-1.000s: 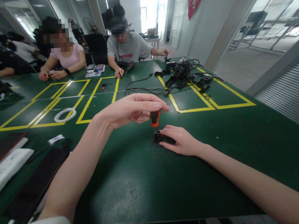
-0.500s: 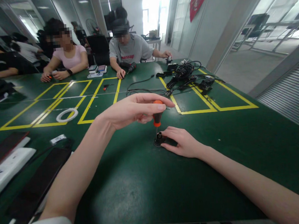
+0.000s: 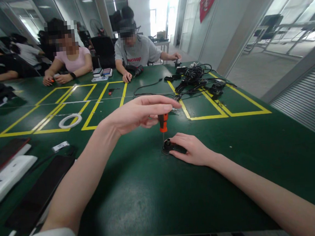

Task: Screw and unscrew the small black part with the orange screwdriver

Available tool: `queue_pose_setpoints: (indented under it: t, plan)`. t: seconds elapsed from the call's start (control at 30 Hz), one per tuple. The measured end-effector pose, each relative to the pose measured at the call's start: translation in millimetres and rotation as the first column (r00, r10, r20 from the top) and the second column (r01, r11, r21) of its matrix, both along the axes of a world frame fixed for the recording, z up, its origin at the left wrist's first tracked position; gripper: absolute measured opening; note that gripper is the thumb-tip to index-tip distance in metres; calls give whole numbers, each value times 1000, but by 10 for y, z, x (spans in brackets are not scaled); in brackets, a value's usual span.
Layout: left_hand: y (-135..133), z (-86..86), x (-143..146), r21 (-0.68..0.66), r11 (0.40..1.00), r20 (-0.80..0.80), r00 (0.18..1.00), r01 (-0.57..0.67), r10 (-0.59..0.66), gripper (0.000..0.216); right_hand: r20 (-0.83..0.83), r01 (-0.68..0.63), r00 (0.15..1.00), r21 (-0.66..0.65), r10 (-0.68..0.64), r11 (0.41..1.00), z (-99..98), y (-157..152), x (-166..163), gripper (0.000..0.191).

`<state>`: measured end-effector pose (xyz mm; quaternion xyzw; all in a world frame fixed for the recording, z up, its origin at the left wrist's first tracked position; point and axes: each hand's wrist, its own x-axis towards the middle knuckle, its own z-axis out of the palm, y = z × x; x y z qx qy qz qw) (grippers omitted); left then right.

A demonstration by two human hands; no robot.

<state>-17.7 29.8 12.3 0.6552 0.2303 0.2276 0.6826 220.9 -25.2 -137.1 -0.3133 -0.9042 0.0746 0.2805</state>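
Note:
My left hand (image 3: 137, 114) pinches the top of a small orange and black screwdriver (image 3: 162, 122), held upright with its tip down in a small black part (image 3: 167, 146) on the green table (image 3: 142, 192). My right hand (image 3: 192, 150) lies on the table just right of that part, fingers pressed against it and covering its right side.
A tangle of black cables (image 3: 195, 78) lies at the far right. A white ring (image 3: 69, 121) sits in a yellow marked box. White and black flat devices (image 3: 10, 176) lie at the near left. Other people sit along the far edge, one with a power tool (image 3: 134, 70).
My left fingers have shifted round the screwdriver's handle and hide its orange cap again. The right hand and the black part stay in place.

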Motion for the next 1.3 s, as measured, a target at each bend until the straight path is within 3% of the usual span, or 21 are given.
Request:
queue_pose_setpoints:
  t: [0.3,0.43,0.53,0.83,1.07,1.17,1.3]
  plan:
    - [61,-34,-16,-31,988,37,988,150,-148,25,-10,-4,1000,17,4,1000,-10,5,0,17]
    - [-19,29,-35,63,993,-15,995,97,-96,34,3,2,1000,21,-2,1000,-11,5,1,18]
    - [-56,44,-19,105,994,-48,998,35,-30,27,7,11,1000,11,-11,1000,-10,4,3,18]
    - [34,-22,1,-81,986,23,989,148,-146,34,2,6,1000,4,-6,1000,9,1,-1,17]
    - [-75,15,60,86,995,-25,998,-51,54,26,8,5,1000,25,-5,1000,-5,-1,-7,17]
    - [-79,14,65,98,995,-34,999,-17,21,27,7,3,1000,30,-4,1000,-2,-3,-8,18]
    - [-9,-15,35,15,997,16,997,77,-77,30,4,-1,1000,29,0,1000,4,-2,-5,18]
